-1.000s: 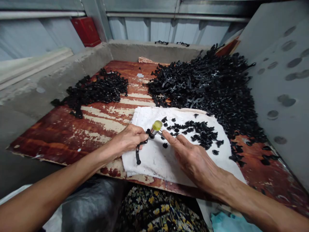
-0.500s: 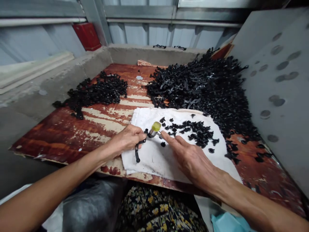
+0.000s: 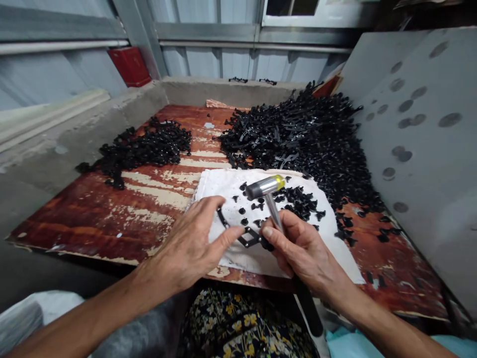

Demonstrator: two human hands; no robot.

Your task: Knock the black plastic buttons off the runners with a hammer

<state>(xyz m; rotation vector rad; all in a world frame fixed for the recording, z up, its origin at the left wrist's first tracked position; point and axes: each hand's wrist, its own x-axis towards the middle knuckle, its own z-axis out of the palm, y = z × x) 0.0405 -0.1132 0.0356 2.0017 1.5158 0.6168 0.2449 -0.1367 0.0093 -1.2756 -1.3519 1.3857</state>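
Note:
My right hand point(image 3: 298, 241) is closed around a small two-faced mallet point(image 3: 268, 186) with a yellow face, a dark face and a metal shank. Its black handle end sticks out below the hand. Between thumb and fingers, the same hand also pinches a black jointed linkage piece point(image 3: 249, 238). My left hand point(image 3: 194, 233) is open, thumb and fingers spread beside the linkage. Its thumb overlaps the piece, and the index fingertip is close to one end; contact is hard to tell. Small black studs point(image 3: 301, 201) lie on the white cloth point(image 3: 231, 258) below the hands.
A large heap of black pieces point(image 3: 298, 134) covers the back right of the worn red board point(image 3: 149, 219). A smaller pile point(image 3: 149, 144) is at left. A grey spotted panel point(image 3: 421, 149) borders the right, a concrete ledge point(image 3: 112, 114) the left. A red box point(image 3: 130, 67) stands behind.
The mallet has risen off the cloth and turned, its head now tilted sideways. The linkage has gone from my left hand to my right, and the left fingers have opened.

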